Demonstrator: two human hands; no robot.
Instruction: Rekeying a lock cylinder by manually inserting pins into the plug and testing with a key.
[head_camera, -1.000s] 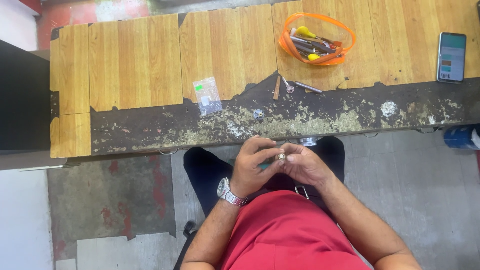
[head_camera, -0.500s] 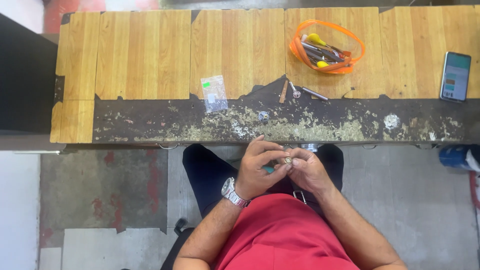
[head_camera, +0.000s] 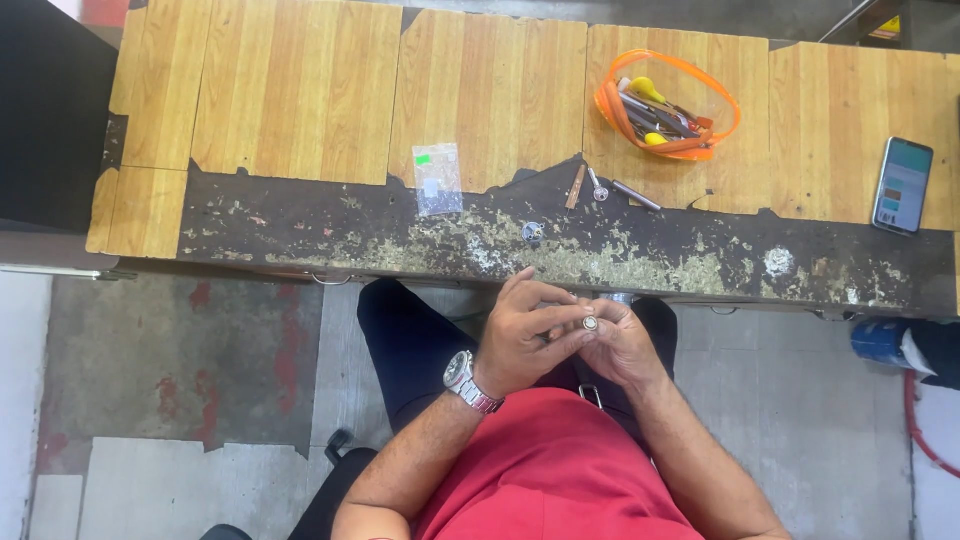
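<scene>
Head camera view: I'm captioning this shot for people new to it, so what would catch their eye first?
Probably the two hands meeting below the bench edge: the left hand and right hand pinch a small round metal part between the fingertips, with a silver wristwatch on the left wrist. Next, the orange-rimmed clear pouch of tools at the bench's far right, and the worn workbench with its wood veneer peeled off along the near edge.

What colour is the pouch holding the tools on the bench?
Orange-trimmed and see-through, clearest in the head view: the pouch lies on the bench, beyond both hands.
</scene>
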